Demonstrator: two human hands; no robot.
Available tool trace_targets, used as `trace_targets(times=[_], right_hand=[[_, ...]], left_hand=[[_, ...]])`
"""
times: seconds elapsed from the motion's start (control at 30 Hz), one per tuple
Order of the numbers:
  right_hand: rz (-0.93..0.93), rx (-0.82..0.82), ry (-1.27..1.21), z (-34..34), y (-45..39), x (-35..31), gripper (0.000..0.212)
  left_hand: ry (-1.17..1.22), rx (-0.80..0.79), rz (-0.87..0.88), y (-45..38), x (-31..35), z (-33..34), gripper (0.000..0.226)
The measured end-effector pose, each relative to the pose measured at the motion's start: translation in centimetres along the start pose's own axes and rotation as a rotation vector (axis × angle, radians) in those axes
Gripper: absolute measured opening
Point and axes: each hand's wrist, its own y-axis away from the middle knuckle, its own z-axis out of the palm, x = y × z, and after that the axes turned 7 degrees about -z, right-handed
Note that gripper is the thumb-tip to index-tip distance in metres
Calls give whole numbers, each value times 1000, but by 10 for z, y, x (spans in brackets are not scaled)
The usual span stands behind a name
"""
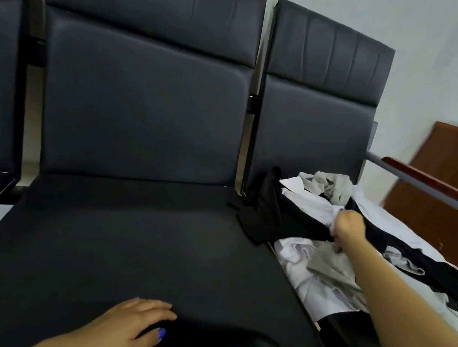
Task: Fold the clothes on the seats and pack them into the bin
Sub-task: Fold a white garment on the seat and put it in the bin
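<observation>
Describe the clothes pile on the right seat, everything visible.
The clothes pile is a loose, unfolded heap covering most of the right seat. It mixes white shirt-like fabric, grey pieces and long black garments; one black piece spills over the gap onto the middle seat. All look like soft, crumpled cloth. The right hand reaches into the heap and grips fabric near its middle. The bin is not in view.
</observation>
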Motion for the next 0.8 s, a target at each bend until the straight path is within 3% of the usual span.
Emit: trace_targets(times=[0.03, 0.1, 0.2, 0.27, 0.4, 0.53, 0.6, 0.67, 0.8], right_hand=[[9, 0, -13, -13, -1, -4, 17], [61, 19, -357, -31, -5, -12, 11], [190, 58, -1056, -51, -3, -28, 24], [160, 67, -1284, -76, -3, -46, 30], [-130, 128, -1339, -151, 6, -92, 29], [-376, 237, -1218, -214, 22, -127, 25], [-529, 231, -1146, -234, 33, -142, 22], [-650, 207, -1100, -243, 46, -154, 14], [-724, 105, -1062, -241, 71, -172, 14]], left_hand=[[5, 0, -3, 1, 0, -1, 84], [-1, 4, -7, 1, 0, -1, 88], [-9, 49, 6, 0, -1, 4, 90], [-8, 50, 9, 2, -1, 5, 90], [-30, 34, 31, -1, -5, 5, 83], [-136, 141, 82, -8, -17, 13, 51], [-86, 204, 66, -13, -20, 16, 41], [-30, 148, 11, -17, -26, 21, 38], [61, 300, 138, -10, -19, 12, 27]])
